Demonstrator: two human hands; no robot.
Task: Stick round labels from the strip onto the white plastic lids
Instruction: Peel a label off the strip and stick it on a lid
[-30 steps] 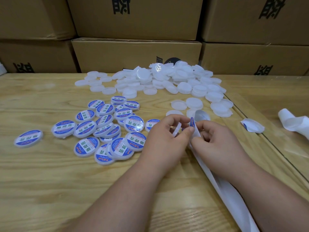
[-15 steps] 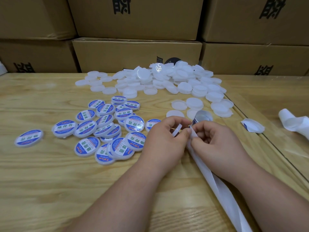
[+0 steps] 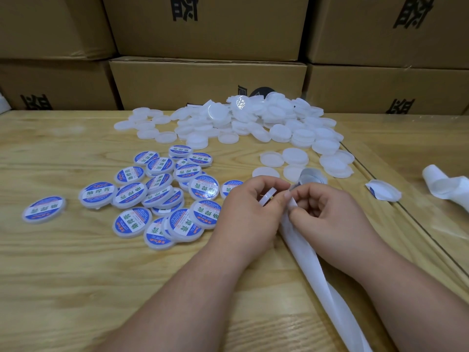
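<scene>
Hands meet at the middle of the wooden table (image 3: pixel 76 275), close together over the label strip. The left hand (image 3: pixel 250 212) has its fingers curled round a single white plastic lid (image 3: pixel 267 195), held on edge so only its rim shows between thumb and forefinger. The right hand (image 3: pixel 327 214) pinches the top of the white backing strip (image 3: pixel 304 252) between thumb and curled fingers; whether a label is already lifted there cannot be told, as the fingers hide it. Just beyond the right hand's knuckles the strip curls up into a loop (image 3: pixel 311 177), its shiny underside showing. From the pinch the strip runs down toward the near edge, passing between the two forearms.

Left of the hands lies a loose cluster of labelled lids (image 3: pixel 162 196), blue-and-white faces up, several overlapping; one labelled lid (image 3: pixel 43 209) sits well apart at the far left. Behind the hands a few bare lids (image 3: pixel 281 160) lie flat, and farther back a large heap of unlabelled lids (image 3: pixel 253 120) spreads across the table. To the right, past a seam in the table, lie a peeled scrap (image 3: pixel 383 190) with a blue edge and a crumpled length of spent backing (image 3: pixel 446 185). Cardboard boxes (image 3: pixel 208 80) are stacked along the back.
</scene>
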